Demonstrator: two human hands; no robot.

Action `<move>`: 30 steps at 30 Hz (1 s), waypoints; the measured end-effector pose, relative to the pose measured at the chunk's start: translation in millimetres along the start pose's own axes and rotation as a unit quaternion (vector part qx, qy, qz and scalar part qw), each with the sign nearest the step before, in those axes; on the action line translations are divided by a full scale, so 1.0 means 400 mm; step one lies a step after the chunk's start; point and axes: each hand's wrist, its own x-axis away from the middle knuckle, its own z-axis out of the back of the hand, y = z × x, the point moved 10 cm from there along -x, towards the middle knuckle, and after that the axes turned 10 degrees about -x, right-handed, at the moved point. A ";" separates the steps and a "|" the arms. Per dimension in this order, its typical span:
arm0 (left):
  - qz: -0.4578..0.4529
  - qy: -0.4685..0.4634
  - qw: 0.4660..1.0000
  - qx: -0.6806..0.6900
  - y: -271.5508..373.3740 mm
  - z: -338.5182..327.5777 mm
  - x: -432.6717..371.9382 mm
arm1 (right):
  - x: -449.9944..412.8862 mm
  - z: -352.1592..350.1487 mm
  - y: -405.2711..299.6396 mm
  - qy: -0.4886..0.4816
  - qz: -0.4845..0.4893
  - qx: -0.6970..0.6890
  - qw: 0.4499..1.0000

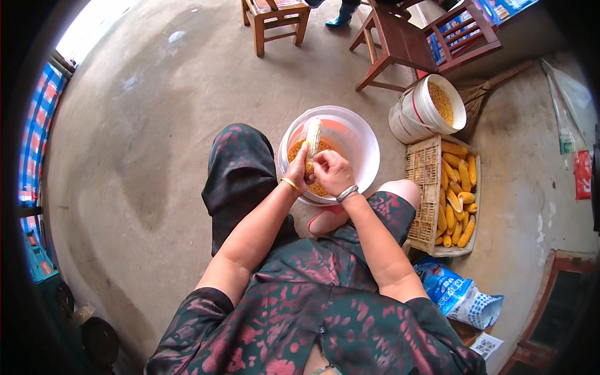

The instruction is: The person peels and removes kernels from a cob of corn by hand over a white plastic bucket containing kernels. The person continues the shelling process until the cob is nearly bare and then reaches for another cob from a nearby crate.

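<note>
My left hand is closed round the lower part of a corn cob and holds it over a white plastic bucket. The cob's upper part is bare and pale; yellow kernels show on its lower end. Against that lower end rest the bent fingers of my right hand, with thumb and forefinger close together; whether a kernel is between them cannot be told. Loose corn kernels lie in the bucket, partly hidden by my hands.
To the right stand a second white bucket of kernels and a plastic crate of corn ears. A broom leans behind them. Wooden chairs and a person's boot are ahead. A blue-white bag lies at lower right.
</note>
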 end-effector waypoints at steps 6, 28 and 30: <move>-0.063 0.084 0.984 -0.146 -0.005 0.074 -0.030 | 0.013 -0.056 0.009 -0.042 0.063 0.187 0.980; -0.141 0.111 0.943 -0.280 0.056 0.018 0.027 | 0.012 -0.026 0.060 -0.034 -0.035 0.231 0.972; -0.132 0.112 0.950 -0.262 0.073 -0.009 0.056 | 0.002 0.043 0.116 0.031 -0.055 0.250 0.966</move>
